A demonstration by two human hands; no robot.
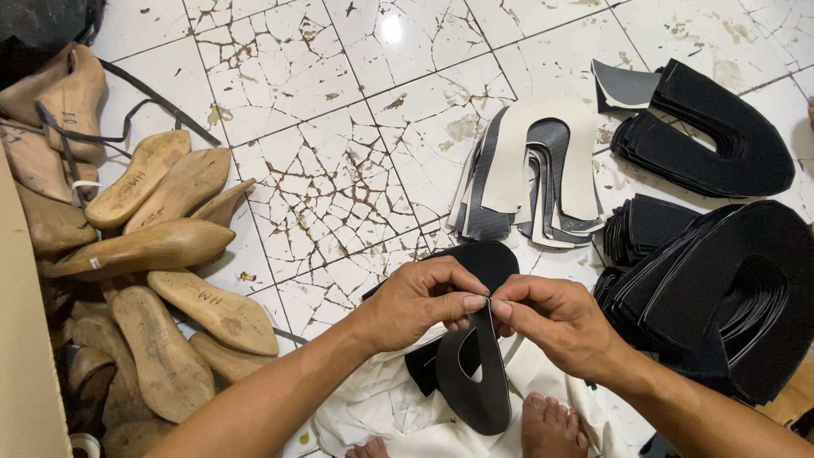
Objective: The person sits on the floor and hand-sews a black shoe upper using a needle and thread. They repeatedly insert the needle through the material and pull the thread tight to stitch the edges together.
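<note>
Pinching 1 black upper at its top edge, left hand and right hand both clamped; next calls for careful alignment, I judge.

Rough count: around a dozen wooden shoe lasts, three black cut-piece stacks, one cream-and-grey stack, two hands, two bare feet.

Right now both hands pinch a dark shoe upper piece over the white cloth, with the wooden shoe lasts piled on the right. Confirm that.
Not quite. In the head view the wooden shoe lasts are piled on the left, not the right. The rest holds: the left hand and right hand pinch the dark shoe upper piece over the white cloth.
</note>
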